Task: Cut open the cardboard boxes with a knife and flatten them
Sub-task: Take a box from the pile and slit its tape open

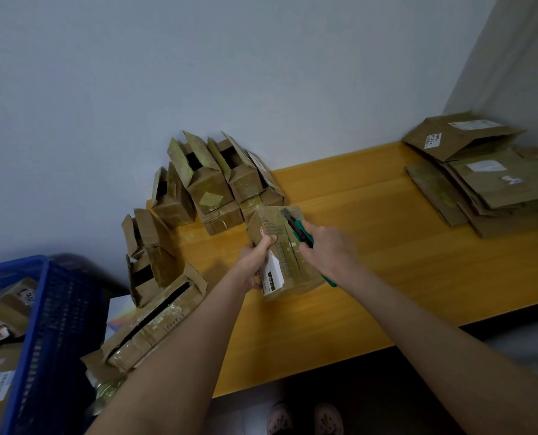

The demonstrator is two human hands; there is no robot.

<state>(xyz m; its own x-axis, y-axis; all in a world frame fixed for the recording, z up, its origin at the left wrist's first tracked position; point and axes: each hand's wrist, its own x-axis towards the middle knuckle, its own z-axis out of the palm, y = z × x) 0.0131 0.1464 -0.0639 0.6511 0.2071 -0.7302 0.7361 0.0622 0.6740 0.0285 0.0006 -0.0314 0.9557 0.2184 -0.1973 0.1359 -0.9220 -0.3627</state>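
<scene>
A small taped cardboard box (277, 233) with a white label stands on the yellow table (387, 271), near its middle. My left hand (256, 262) grips the box's left side, thumb over its top edge. My right hand (327, 249) holds a green utility knife (299, 230), whose dark tip lies on the box's top face near the far edge. The knife's rear end pokes out below my right wrist.
Several opened boxes (205, 180) are piled against the wall at the table's left end, with more opened boxes (154, 318) at the near left corner. Flattened boxes (487, 180) are stacked at the far right. A blue crate (54, 334) with parcels sits lower left.
</scene>
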